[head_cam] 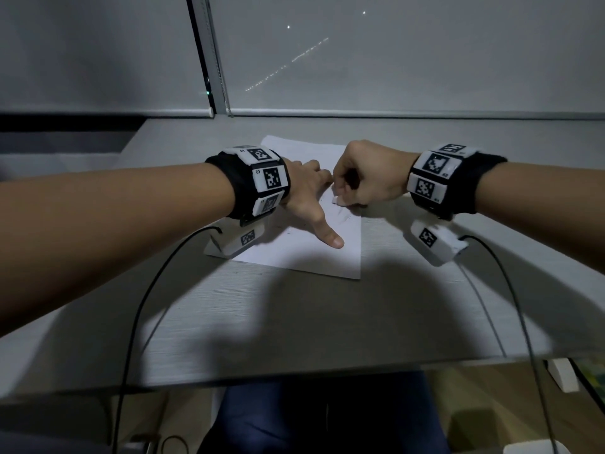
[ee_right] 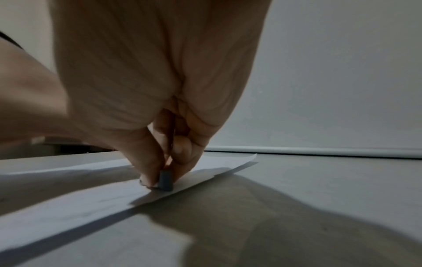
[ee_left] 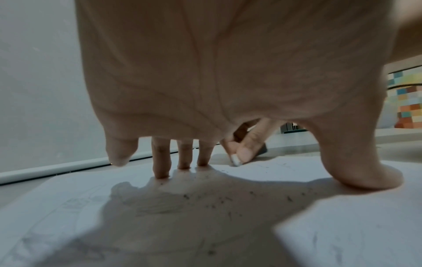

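On the worktop (head_cam: 262,322), the sheet of paper (head_cam: 304,257) lies under the left hand (head_cam: 306,194), fingers spread, pressing it flat. The right hand (head_cam: 366,178) pinches what looks like an eraser (ee_right: 166,180) near the sheet's right edge; a hard outward stroke could crease or tear that edge.

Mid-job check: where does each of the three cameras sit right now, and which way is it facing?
Head: on the head, facing forward and down at the desk; shows left hand spread on the paper, right hand pinching the eraser.
Left wrist: under the left wrist, facing along that hand to fingertips pressing the paper.
Right wrist: under the right wrist, facing along that hand to fingers pinching the eraser.
Shared: both wrist views show eraser and paper.
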`<action>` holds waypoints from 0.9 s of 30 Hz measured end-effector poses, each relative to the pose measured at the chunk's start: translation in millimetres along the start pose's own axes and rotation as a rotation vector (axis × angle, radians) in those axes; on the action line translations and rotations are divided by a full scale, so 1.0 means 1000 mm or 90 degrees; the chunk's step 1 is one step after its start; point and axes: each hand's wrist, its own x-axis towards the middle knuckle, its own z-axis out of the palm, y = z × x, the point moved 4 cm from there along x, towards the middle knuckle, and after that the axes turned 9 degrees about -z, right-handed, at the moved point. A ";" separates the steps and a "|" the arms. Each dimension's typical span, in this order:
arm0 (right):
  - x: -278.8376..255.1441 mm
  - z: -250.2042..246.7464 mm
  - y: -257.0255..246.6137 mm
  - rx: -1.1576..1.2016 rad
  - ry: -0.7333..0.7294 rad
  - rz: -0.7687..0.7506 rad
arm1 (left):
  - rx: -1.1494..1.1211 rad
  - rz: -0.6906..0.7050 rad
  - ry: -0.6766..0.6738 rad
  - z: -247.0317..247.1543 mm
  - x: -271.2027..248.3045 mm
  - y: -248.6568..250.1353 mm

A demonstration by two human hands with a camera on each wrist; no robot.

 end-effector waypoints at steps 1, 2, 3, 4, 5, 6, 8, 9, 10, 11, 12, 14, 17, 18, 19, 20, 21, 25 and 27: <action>0.002 -0.001 0.004 -0.007 0.011 0.008 | 0.003 0.001 0.001 0.000 0.000 0.000; 0.005 -0.004 0.009 -0.018 0.030 0.023 | 0.007 0.000 0.002 -0.001 0.000 0.001; 0.007 -0.006 0.014 -0.025 0.051 0.042 | 0.008 -0.001 0.000 -0.002 0.000 0.001; 0.009 -0.007 0.019 -0.028 0.071 0.060 | 0.008 0.000 -0.001 -0.002 0.000 0.000; 0.009 -0.008 0.021 -0.033 0.088 0.071 | 0.012 0.004 -0.001 -0.003 0.000 0.001; 0.008 -0.007 0.021 -0.039 0.096 0.069 | 0.014 0.007 -0.002 -0.003 0.001 0.001; 0.004 -0.004 0.014 -0.036 0.082 0.043 | 0.019 0.011 -0.001 -0.003 0.001 0.002; 0.001 -0.002 0.009 -0.022 0.061 0.030 | 0.020 0.009 -0.002 -0.002 0.001 0.002; -0.001 0.001 0.004 -0.004 0.035 0.019 | 0.020 0.005 -0.003 -0.002 0.001 0.001; -0.003 0.002 0.001 0.008 0.013 0.012 | 0.020 0.002 -0.003 -0.002 0.002 0.001; -0.003 0.002 0.001 0.011 0.002 0.010 | 0.018 0.001 -0.004 -0.002 0.002 0.001; 0.000 -0.002 0.009 -0.009 0.023 0.028 | 0.020 0.005 -0.005 -0.003 0.002 0.003; 0.007 -0.008 0.022 -0.053 0.078 0.083 | 0.033 0.004 -0.012 -0.003 0.002 0.003; 0.007 -0.009 0.023 -0.060 0.090 0.092 | 0.035 0.002 -0.015 -0.003 0.002 0.004; 0.007 -0.008 0.022 -0.067 0.095 0.092 | 0.038 0.001 -0.015 -0.004 0.001 0.004; 0.005 -0.006 0.019 -0.069 0.092 0.085 | 0.042 0.001 -0.015 -0.003 0.001 0.004; 0.002 -0.004 0.016 -0.063 0.082 0.073 | 0.045 0.004 -0.014 -0.004 0.001 0.005; -0.007 0.001 0.008 -0.025 0.024 0.038 | 0.043 0.001 -0.016 -0.003 0.000 0.004; -0.005 -0.002 0.016 -0.048 0.050 0.056 | 0.045 -0.001 -0.013 -0.003 0.000 0.005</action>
